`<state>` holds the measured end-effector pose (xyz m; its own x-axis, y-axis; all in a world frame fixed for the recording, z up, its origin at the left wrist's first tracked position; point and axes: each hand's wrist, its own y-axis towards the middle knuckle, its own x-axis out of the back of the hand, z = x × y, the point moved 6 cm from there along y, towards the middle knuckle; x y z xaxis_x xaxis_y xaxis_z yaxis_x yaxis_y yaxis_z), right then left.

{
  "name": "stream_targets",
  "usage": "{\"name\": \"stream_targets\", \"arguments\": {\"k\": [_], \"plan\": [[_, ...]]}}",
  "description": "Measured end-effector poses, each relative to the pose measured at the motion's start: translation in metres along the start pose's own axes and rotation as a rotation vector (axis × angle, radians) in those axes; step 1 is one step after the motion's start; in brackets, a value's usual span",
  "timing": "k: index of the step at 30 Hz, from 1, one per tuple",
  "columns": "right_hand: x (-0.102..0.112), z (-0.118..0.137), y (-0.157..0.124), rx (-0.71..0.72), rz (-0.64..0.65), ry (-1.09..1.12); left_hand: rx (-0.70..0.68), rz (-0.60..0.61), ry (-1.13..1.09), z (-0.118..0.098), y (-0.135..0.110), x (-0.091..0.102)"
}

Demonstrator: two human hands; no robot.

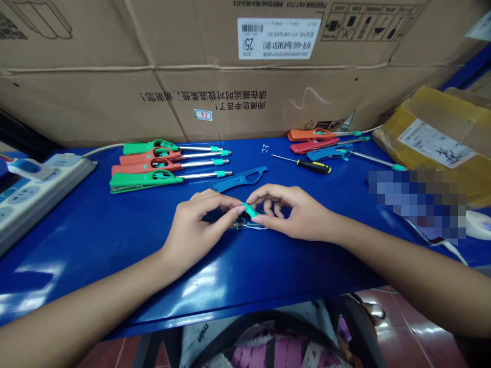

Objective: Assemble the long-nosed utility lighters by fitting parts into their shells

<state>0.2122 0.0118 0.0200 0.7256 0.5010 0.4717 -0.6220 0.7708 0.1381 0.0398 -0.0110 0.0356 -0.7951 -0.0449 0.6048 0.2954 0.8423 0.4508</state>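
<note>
Between the fingertips of my left hand (199,220) and my right hand (297,212) is a small curved green trigger (250,210). Both hands are closed in a pinch on it. Just below lies an opened lighter body (240,225) with thin loose wires (255,227); my fingers hide much of it. A blue half-shell (240,180) of a lighter handle rests on the table behind my left hand. Farther back, a screwdriver (312,166) with a black and yellow handle lies beside several tiny screws (265,148).
Several long-necked lighters (148,180) lie in a row at the left, and more lighters (312,145) at the right. A power strip (38,189) stands far left on the blue table (215,266). A cardboard box (115,112) walls the back; a yellow-taped parcel (441,143) sits right.
</note>
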Motion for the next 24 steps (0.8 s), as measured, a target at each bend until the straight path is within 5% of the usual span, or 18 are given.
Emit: {"name": "stream_targets", "arguments": {"k": [12, 17, 24], "plan": [[-0.004, 0.007, -0.001, 0.009, -0.020, 0.534, 0.087, -0.030, -0.246, -0.001, -0.003, -0.002], [0.004, 0.016, -0.002, 0.137, -0.057, 0.360, 0.058, 0.130, -0.278, 0.000, -0.002, -0.011], [0.007, 0.025, -0.007, 0.234, -0.163, 0.017, -0.093, 0.025, -0.135, -0.005, -0.002, -0.003]]}}
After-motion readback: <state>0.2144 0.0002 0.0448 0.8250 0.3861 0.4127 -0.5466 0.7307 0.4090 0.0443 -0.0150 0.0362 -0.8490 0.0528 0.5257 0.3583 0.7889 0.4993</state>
